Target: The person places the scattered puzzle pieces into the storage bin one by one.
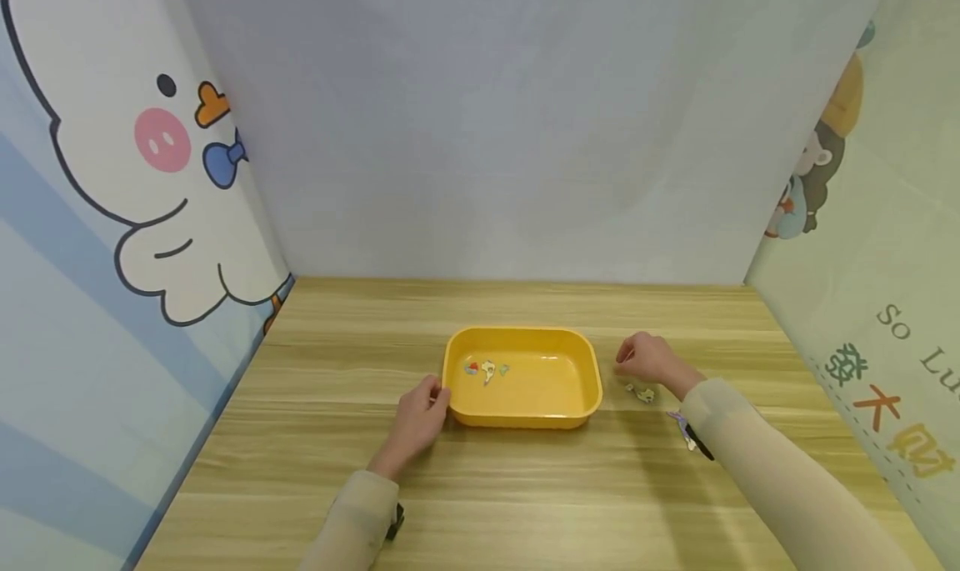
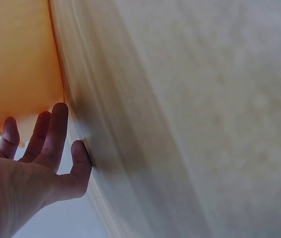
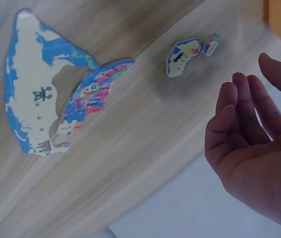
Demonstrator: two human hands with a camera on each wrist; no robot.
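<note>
A yellow plastic tray (image 1: 592, 388) sits mid-table with three small coloured map-shaped puzzle pieces (image 1: 486, 370) in its left part. My left hand (image 1: 422, 413) rests against the tray's left wall (image 2: 21, 74), its fingers (image 2: 51, 134) laid straight on the wall. My right hand (image 1: 651, 358) hovers right of the tray, its fingers (image 3: 239, 114) relaxed and holding nothing. Two small puzzle pieces (image 3: 182, 55) lie on the wood just under it. A larger blue-and-white map piece (image 3: 36, 104) joined to a multicoloured one (image 3: 93, 94) lies further off.
The wooden table (image 1: 525, 504) is boxed in by a plain back wall and cartoon-printed side panels (image 1: 112, 221). Another puzzle piece (image 1: 684, 429) peeks out beside my right sleeve. A dark strap shows at my left wrist (image 1: 395, 521).
</note>
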